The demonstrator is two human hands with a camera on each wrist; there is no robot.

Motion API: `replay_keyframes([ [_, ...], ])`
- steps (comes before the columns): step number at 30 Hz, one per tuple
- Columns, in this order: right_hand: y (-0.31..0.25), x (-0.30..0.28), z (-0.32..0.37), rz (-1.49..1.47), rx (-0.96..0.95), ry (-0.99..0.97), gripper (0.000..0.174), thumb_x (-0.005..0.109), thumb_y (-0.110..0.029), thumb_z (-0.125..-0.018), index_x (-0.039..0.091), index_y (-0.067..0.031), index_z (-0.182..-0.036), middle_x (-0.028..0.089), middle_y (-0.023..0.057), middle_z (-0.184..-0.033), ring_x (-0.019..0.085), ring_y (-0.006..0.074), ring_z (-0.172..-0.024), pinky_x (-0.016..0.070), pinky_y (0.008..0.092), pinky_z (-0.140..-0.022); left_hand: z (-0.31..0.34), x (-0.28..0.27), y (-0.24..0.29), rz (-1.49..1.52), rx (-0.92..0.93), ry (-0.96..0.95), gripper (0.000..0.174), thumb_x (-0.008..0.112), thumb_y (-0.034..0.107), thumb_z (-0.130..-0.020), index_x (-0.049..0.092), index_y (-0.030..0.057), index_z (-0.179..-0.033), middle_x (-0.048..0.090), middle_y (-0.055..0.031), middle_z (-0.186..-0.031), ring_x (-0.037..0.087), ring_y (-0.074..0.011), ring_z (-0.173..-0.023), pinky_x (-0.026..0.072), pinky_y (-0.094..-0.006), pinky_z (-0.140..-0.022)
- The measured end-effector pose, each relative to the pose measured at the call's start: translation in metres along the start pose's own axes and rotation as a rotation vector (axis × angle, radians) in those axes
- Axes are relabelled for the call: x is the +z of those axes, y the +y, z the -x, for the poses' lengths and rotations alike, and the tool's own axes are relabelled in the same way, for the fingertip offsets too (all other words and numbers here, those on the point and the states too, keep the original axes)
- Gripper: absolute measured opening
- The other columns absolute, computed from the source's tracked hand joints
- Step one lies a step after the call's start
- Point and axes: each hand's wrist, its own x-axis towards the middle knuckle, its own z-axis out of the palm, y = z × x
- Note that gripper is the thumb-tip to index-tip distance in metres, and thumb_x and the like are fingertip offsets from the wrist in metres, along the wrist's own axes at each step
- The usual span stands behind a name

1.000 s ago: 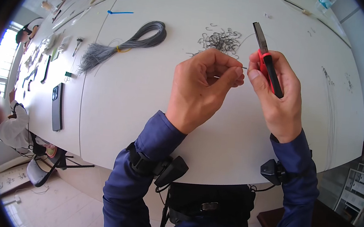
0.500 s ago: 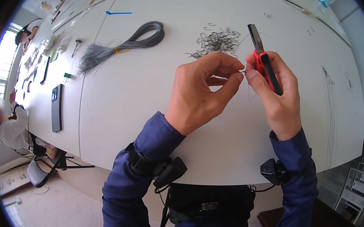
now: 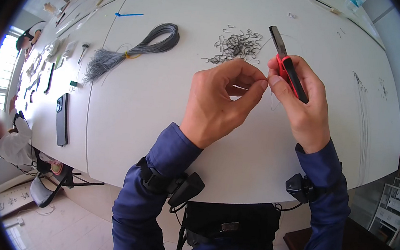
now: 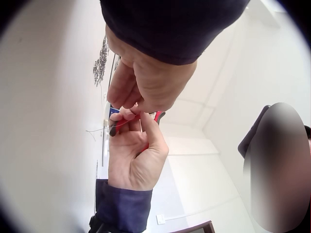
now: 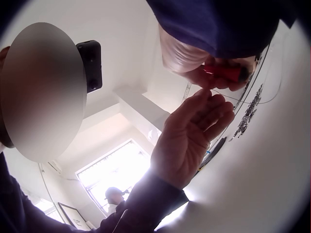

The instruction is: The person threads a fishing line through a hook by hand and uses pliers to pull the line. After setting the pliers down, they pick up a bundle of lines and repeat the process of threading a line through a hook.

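My left hand point(image 3: 224, 101) pinches a small, thin thing between thumb and forefinger. It is hidden now; in the earlier head views its dark shank, like that of a fish hook, pokes out. My right hand point(image 3: 303, 103) grips red-and-black pliers point(image 3: 291, 76) in its palm, their metal nose pointing away from me. Its thumb and forefinger meet the left fingertips. From there hangs a fine loop of line point(image 3: 273, 103), whose loose end point(image 4: 92, 130) sticks out in the left wrist view. Beyond the hands lies a pile of fish hooks point(image 3: 239, 46).
A tied bundle of grey line point(image 3: 162, 39) lies left of the hooks, near a blue cable tie point(image 3: 129, 14). Farther left is a phone point(image 3: 62, 119). Long lines with hooks point(image 3: 360, 82) stretch along the right side. Another person point(image 3: 14, 126) sits at the far left.
The right fingertips have come in against the left ones, covering the dark shank that showed between them. The pliers have shifted slightly left, and a loop of line now hangs below.
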Motion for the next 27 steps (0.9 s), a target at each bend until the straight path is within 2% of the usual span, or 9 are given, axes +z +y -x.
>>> replay_keyframes([
  [1,0.0008,0.0007,0.0000,-0.008,-0.005,-0.003,0.017,0.059,-0.008,-0.096,0.060,0.0020,-0.110,0.065,0.0037,-0.091,0.062,0.0091,-0.085,0.0508,0.0255,-0.080,-0.0007,0.0004,-0.0009,0.005,-0.007,0.012,0.011,0.070,0.004,-0.089,0.067,-0.0047,-0.095,0.074,-0.0113,-0.083,0.074,-0.0157,-0.080,0.0606,-0.0285,-0.075],
  [4,0.0027,0.0022,0.0010,0.006,-0.027,-0.011,0.017,0.059,-0.009,-0.098,0.060,0.0020,-0.110,0.065,0.0039,-0.092,0.061,0.0086,-0.085,0.0501,0.0250,-0.079,0.0002,-0.0009,0.0045,0.053,-0.113,-0.049,0.015,0.066,0.005,-0.096,0.064,-0.0086,-0.103,0.071,-0.0124,-0.091,0.071,-0.0167,-0.084,0.0597,-0.0300,-0.079],
  [10,0.0021,0.0002,0.0002,0.046,-0.032,-0.002,0.017,0.060,-0.010,-0.097,0.060,0.0018,-0.110,0.065,0.0042,-0.093,0.061,0.0085,-0.086,0.0502,0.0256,-0.080,-0.0021,-0.0042,0.0019,0.197,-0.155,-0.051,0.019,0.064,0.010,-0.099,0.063,-0.0083,-0.104,0.071,-0.0129,-0.090,0.071,-0.0182,-0.082,0.0605,-0.0326,-0.078],
  [15,0.0041,0.0030,-0.0001,0.015,-0.027,-0.002,0.019,0.062,-0.010,-0.095,0.060,0.0014,-0.110,0.065,0.0043,-0.093,0.061,0.0087,-0.087,0.0497,0.0252,-0.080,-0.0034,-0.0067,0.0021,0.228,-0.144,-0.040,0.021,0.063,0.012,-0.100,0.063,-0.0083,-0.104,0.070,-0.0134,-0.091,0.071,-0.0188,-0.082,0.0611,-0.0338,-0.078],
  [21,0.0017,0.0004,0.0016,0.028,-0.016,-0.034,0.018,0.060,-0.009,-0.096,0.059,0.0010,-0.112,0.063,0.0031,-0.092,0.059,0.0083,-0.085,0.0491,0.0247,-0.079,-0.0025,-0.0054,0.0023,0.246,-0.152,-0.044,0.021,0.064,0.012,-0.100,0.063,-0.0081,-0.103,0.070,-0.0133,-0.090,0.071,-0.0191,-0.082,0.0616,-0.0346,-0.078],
  [27,0.0024,0.0001,0.0025,0.068,-0.037,0.025,0.020,0.059,-0.009,-0.096,0.058,0.0009,-0.114,0.061,0.0027,-0.093,0.057,0.0081,-0.085,0.0476,0.0242,-0.080,-0.0033,-0.0067,0.0033,0.292,-0.191,-0.070,0.021,0.066,0.013,-0.098,0.063,-0.0073,-0.104,0.069,-0.0114,-0.092,0.070,-0.0178,-0.085,0.0612,-0.0338,-0.079],
])
